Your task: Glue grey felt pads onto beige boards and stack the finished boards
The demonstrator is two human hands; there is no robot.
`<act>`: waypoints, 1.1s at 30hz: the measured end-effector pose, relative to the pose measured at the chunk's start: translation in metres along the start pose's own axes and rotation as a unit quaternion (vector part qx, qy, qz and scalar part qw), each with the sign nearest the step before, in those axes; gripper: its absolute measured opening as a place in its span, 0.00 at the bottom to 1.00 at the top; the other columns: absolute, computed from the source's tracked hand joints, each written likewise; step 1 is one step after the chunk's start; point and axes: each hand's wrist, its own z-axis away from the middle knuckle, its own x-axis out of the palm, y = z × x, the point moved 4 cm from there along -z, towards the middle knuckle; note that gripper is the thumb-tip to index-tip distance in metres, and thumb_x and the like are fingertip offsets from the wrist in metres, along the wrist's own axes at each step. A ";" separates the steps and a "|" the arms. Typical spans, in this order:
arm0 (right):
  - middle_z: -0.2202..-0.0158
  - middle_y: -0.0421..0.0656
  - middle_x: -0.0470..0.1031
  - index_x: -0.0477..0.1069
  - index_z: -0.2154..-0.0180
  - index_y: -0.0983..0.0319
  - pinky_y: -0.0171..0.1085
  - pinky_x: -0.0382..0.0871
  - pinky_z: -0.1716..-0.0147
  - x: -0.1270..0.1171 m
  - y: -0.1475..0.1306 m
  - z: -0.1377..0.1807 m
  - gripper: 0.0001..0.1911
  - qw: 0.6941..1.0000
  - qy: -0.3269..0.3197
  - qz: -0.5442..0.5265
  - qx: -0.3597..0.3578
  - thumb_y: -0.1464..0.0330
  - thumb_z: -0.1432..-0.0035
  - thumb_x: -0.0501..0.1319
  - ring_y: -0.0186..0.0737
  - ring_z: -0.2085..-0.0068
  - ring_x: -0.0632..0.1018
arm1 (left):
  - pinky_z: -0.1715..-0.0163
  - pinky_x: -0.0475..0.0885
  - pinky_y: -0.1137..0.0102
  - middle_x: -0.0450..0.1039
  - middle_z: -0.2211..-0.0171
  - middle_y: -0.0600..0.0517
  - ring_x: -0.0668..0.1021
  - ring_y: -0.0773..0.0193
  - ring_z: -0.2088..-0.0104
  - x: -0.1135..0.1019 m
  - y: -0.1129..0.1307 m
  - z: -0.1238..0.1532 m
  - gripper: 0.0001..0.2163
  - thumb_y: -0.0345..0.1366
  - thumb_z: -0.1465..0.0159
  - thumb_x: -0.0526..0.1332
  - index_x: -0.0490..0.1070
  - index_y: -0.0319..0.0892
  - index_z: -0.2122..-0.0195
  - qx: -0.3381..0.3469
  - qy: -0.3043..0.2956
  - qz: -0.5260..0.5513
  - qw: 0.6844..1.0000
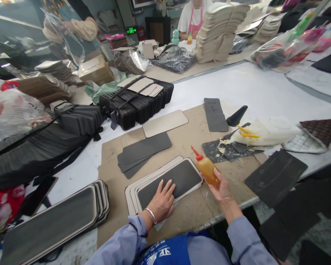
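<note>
Left hand (162,200) flat, fingers (169,186) spread on dark rectangular panel (179,178) topping beige-rimmed board stack (132,195) on surface (253,92).

Right hand (223,189) wraps amber squeeze bottle with red nozzle (206,167), just right of panel.

Panel judged thin, light, semi-stiff; lift by edge. Bottle soft, possibly slick. Stack count unclear; bottle base hidden under fingers.
</note>
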 end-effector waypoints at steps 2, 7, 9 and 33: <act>0.64 0.37 0.78 0.72 0.62 0.57 0.38 0.73 0.62 -0.001 0.001 -0.001 0.15 1.000 0.005 0.002 0.006 0.63 0.56 0.66 0.39 0.62 0.77 | 0.43 0.50 0.43 0.63 0.46 0.39 0.56 0.43 0.40 0.002 0.000 -0.002 0.08 0.34 0.43 0.56 0.70 0.36 0.66 0.004 -0.005 0.005 1.000; 0.62 0.39 0.77 0.72 0.62 0.59 0.38 0.73 0.60 -0.005 0.002 -0.002 0.16 1.000 0.016 -0.004 0.020 0.63 0.56 0.65 0.39 0.62 0.77 | 0.45 0.54 0.44 0.64 0.47 0.38 0.59 0.43 0.42 0.003 0.001 -0.006 0.08 0.34 0.42 0.56 0.70 0.36 0.65 0.039 -0.010 0.002 0.999; 0.61 0.38 0.77 0.72 0.61 0.58 0.38 0.73 0.60 -0.006 0.002 -0.003 0.16 1.000 0.015 -0.001 0.023 0.64 0.55 0.65 0.39 0.60 0.76 | 0.46 0.57 0.45 0.64 0.47 0.37 0.61 0.43 0.42 0.002 0.000 -0.007 0.08 0.34 0.42 0.56 0.70 0.35 0.65 0.057 -0.009 -0.005 0.998; 0.63 0.36 0.77 0.73 0.63 0.57 0.37 0.73 0.62 -0.004 0.001 -0.003 0.13 1.000 0.007 0.017 0.019 0.63 0.54 0.65 0.37 0.64 0.76 | 0.46 0.59 0.48 0.66 0.48 0.38 0.64 0.45 0.44 -0.002 -0.005 -0.014 0.08 0.34 0.43 0.56 0.70 0.36 0.65 0.095 -0.033 -0.006 0.995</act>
